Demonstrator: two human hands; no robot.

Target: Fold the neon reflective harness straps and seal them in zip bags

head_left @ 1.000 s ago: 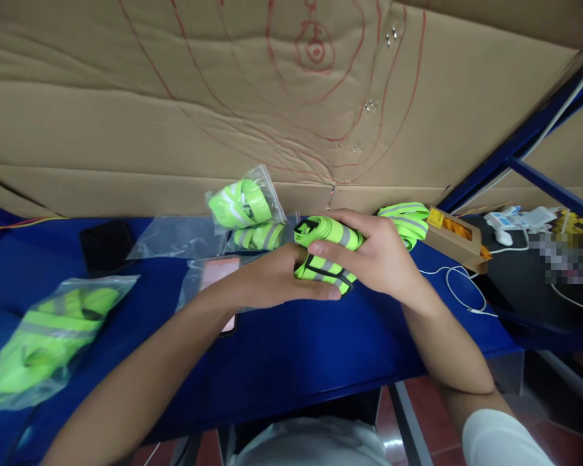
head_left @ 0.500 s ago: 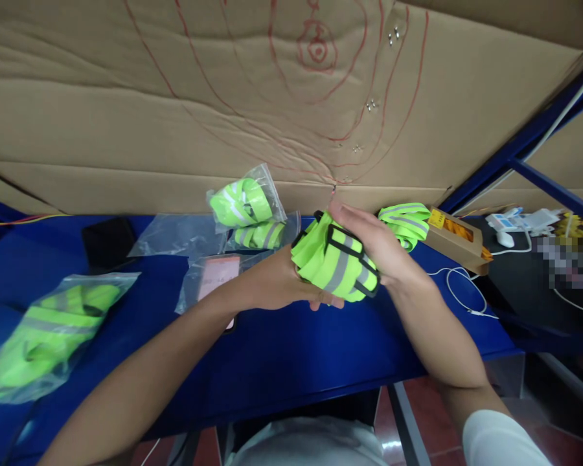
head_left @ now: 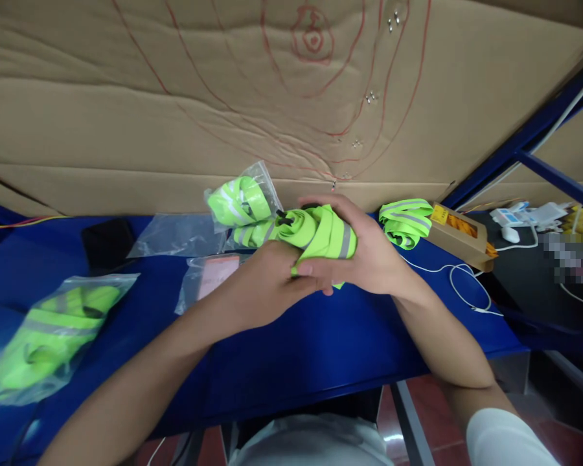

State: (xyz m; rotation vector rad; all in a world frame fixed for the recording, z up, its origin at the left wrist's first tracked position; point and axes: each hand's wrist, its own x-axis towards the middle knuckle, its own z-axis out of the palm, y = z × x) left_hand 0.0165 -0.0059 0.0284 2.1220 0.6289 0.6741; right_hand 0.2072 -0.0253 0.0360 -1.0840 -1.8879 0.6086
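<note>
Above the middle of the blue table, a rolled bundle of neon yellow-green reflective strap (head_left: 323, 232) with grey stripes is held between both hands. My left hand (head_left: 276, 275) closes round its lower left side. My right hand (head_left: 369, 252) wraps its right side, the thumb lying across the front. Black fittings show at the bundle's top; its underside is hidden by the fingers. Just behind my left hand are a clear bag with a similar strap (head_left: 243, 202) and another strap roll (head_left: 252, 234). An unbagged folded strap (head_left: 406, 223) lies to the right of my right hand.
A bagged strap (head_left: 63, 330) lies at the left of the blue table (head_left: 291, 356). Near it are a dark flat object (head_left: 107, 244), an empty-looking clear bag (head_left: 175, 234) and a pink-orange item (head_left: 217, 272). A cardboard box (head_left: 461, 239) and white cable (head_left: 469, 291) are at right.
My hands have turned the strap bundle, so its rolled end now shows and the black buckles that faced me are out of sight. My right thumb has come round to the front.
</note>
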